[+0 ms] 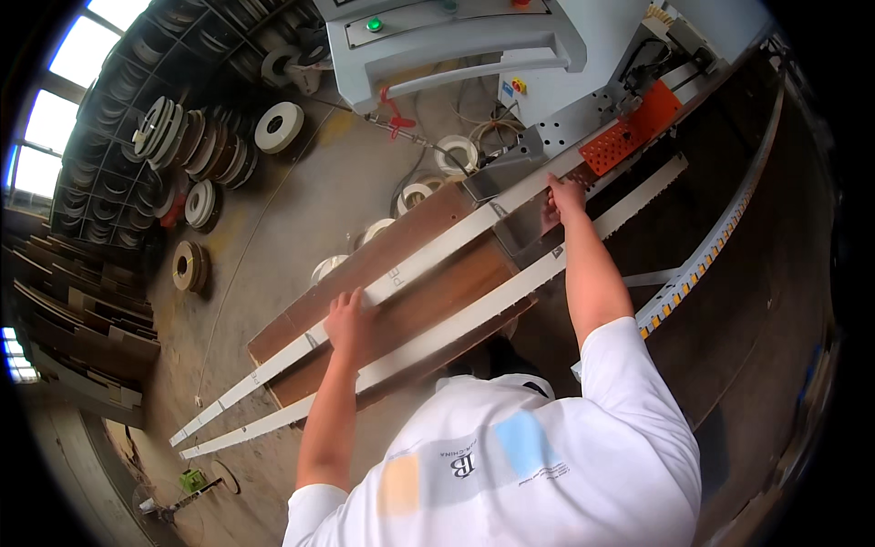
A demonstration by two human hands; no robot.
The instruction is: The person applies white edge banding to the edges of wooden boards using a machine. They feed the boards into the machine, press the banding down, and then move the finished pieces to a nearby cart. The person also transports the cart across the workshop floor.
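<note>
I am laying my left hand [349, 321] flat, fingers spread and gripping nothing, on the near end of a long brown wooden panel [401, 283] topped by two long white strips [428, 258]. The panel's long axis is running from seven o'clock up to one o'clock, toward the grey edge-banding machine [474, 46]. My right hand [563, 196] is reaching well ahead to one o'clock, its fingers curling onto the far end of the upper white strip just beside the machine's orange perforated guard [633, 128]; how firmly it is clamping I cannot tell. So my right hand is the nearer one to the infeed, while my left is bearing on the trailing part. At ten o'clock a dark metal rack [164, 118] is holding many rolls of edging tape [196, 141]; a few loose white rolls [415, 196] are lying on the concrete floor [301, 191].
</note>
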